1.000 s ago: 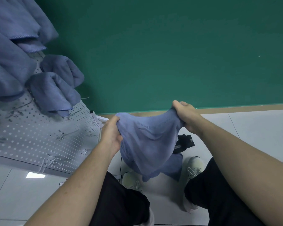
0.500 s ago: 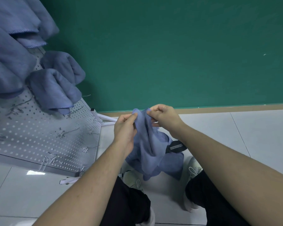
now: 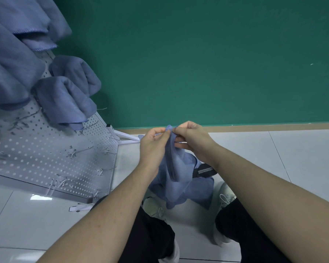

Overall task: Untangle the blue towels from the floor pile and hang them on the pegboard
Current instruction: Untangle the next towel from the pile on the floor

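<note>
Head view, looking down. Both hands meet in front of the green wall (image 3: 198, 63), just above the floor line. The left hand (image 3: 153, 147) and right hand (image 3: 193, 140) pinch the top edge of one blue towel (image 3: 176, 179) between thumb and forefingers, the two grips almost touching. A small bunched tip of the cloth shows above the fingertips (image 3: 167, 132); the other fingers of the right hand curl against the fabric just below the pinch. Both hands are closed on the cloth, with no open gap visible.

From the pinch the towel hangs straight down between the wrists as a narrow, gathered fold. Its lower end overlaps more blue cloth (image 3: 201, 190) lying on the tiled floor (image 3: 292, 158) between the person's white shoes (image 3: 225, 194). Whether the held towel is clear of that cloth cannot be told. A dark strap with pale stripes (image 3: 204, 170) lies on the floor cloth, just beside the right wrist.

At left a white pegboard (image 3: 36, 149) leans steeply, its wire hooks (image 3: 72, 153) scattered over the lower area. Hung towels (image 3: 65, 95) cover its upper part, well apart from the hands.
</note>
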`<action>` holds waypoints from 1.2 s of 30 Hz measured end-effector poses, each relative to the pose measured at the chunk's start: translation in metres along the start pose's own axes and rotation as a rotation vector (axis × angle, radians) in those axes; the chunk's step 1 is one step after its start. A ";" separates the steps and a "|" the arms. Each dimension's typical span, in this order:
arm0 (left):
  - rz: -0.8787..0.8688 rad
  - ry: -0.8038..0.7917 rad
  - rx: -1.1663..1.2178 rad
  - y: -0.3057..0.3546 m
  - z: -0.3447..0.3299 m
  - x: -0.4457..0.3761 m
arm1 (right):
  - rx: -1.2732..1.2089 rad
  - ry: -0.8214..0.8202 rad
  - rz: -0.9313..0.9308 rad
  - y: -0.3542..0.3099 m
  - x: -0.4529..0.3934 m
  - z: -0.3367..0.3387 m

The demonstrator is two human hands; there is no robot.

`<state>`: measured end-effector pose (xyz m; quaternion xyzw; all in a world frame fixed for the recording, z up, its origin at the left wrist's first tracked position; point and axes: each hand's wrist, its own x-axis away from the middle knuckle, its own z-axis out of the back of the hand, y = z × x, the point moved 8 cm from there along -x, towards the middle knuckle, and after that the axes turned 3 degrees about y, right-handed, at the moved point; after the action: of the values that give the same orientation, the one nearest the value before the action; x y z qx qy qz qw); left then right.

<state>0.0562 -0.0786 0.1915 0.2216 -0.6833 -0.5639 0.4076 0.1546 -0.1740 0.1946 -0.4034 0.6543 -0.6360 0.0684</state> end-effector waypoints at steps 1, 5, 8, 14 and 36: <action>0.008 -0.006 0.017 -0.001 0.000 0.000 | -0.015 -0.014 -0.009 0.000 0.000 0.000; -0.014 -0.023 0.031 0.003 -0.003 0.003 | -0.063 -0.081 -0.047 0.001 0.000 -0.002; -0.023 -0.029 0.033 0.004 -0.004 0.005 | -0.073 -0.117 -0.048 0.001 0.001 -0.004; -0.086 -0.047 -0.057 0.006 -0.004 0.005 | -0.067 -0.125 -0.069 0.003 0.002 -0.006; -0.194 -0.097 -0.148 0.016 0.000 0.001 | 0.681 0.026 0.344 -0.025 0.000 0.015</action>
<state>0.0584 -0.0752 0.2069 0.2286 -0.6341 -0.6595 0.3328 0.1750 -0.1824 0.2140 -0.2339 0.4645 -0.8013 0.2957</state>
